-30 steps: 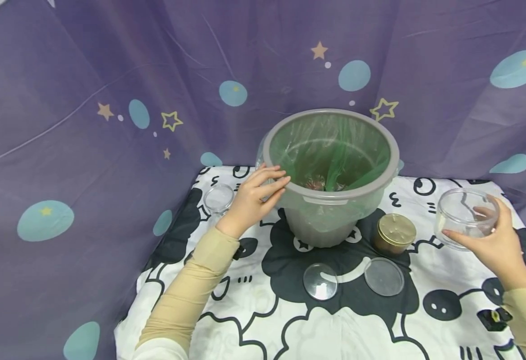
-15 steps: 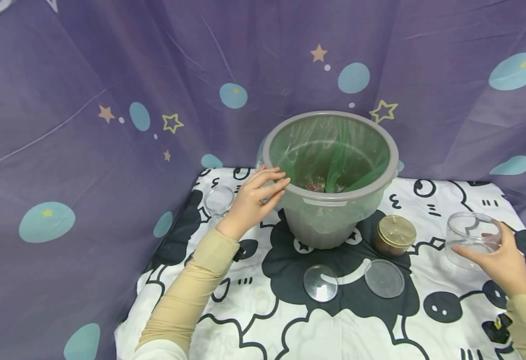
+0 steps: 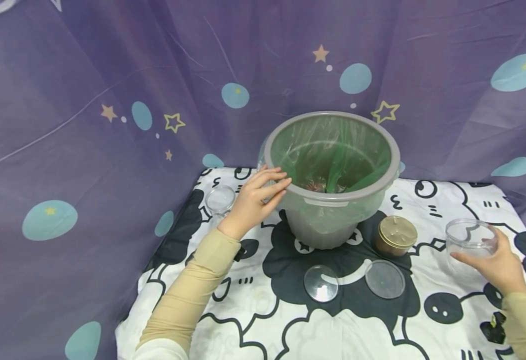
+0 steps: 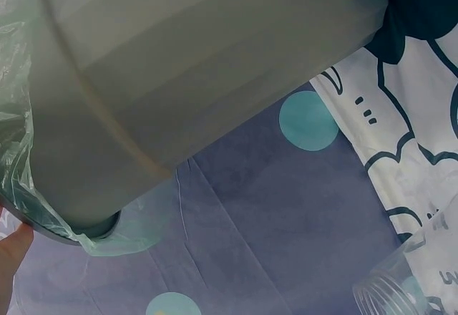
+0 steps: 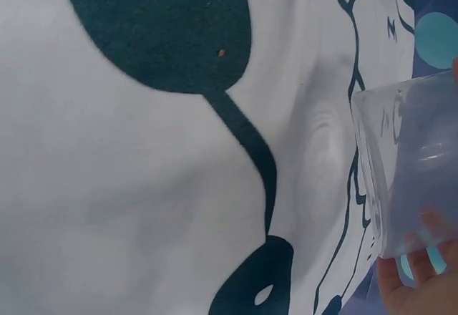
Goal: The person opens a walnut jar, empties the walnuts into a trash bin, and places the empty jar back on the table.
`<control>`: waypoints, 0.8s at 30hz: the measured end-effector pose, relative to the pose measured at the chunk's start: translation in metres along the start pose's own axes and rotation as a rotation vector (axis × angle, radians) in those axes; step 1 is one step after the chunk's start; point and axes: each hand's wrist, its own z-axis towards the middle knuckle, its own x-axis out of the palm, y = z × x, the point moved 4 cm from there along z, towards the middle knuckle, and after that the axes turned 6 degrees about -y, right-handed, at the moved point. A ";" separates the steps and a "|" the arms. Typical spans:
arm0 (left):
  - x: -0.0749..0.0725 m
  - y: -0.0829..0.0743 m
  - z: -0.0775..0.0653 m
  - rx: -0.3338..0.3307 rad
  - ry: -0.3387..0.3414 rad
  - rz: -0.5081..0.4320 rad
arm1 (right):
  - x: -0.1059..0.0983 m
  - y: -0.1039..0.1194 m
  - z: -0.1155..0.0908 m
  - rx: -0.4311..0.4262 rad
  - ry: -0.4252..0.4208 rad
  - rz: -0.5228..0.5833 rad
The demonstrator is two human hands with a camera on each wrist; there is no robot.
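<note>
You: What lies at the far left of the cloth [image 3: 371, 335]?
Me: Near its back left corner you have a clear container [image 3: 220, 200], just behind your left forearm.
You: And my left hand [image 3: 256, 202]?
Me: Its fingers are nearly straight and a little apart, and they touch the rim of the bin [image 3: 321, 235] on the near left side. The bin stands upright towards the back edge of the cloth. A green bag [image 3: 366, 145] lines it and folds out over the rim; something reddish lies inside, too unclear for naming.
You: What comes after?
Me: In front of the bin there is a clear disc [image 3: 320, 283], then a frosted disc [image 3: 385, 278], both flat. Just behind the second one is an upright jar with a gold lid [image 3: 398, 232].
You: And by the right edge?
Me: There your right hand [image 3: 499, 262] is clamped on a clear jar [image 3: 470, 240], with the thumb on its near side. The jar is about upright; I cannot tell whether its bottom touches the cloth.
</note>
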 end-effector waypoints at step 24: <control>0.000 -0.001 0.000 0.009 -0.018 -0.009 | 0.000 -0.019 -0.007 0.029 0.008 -0.036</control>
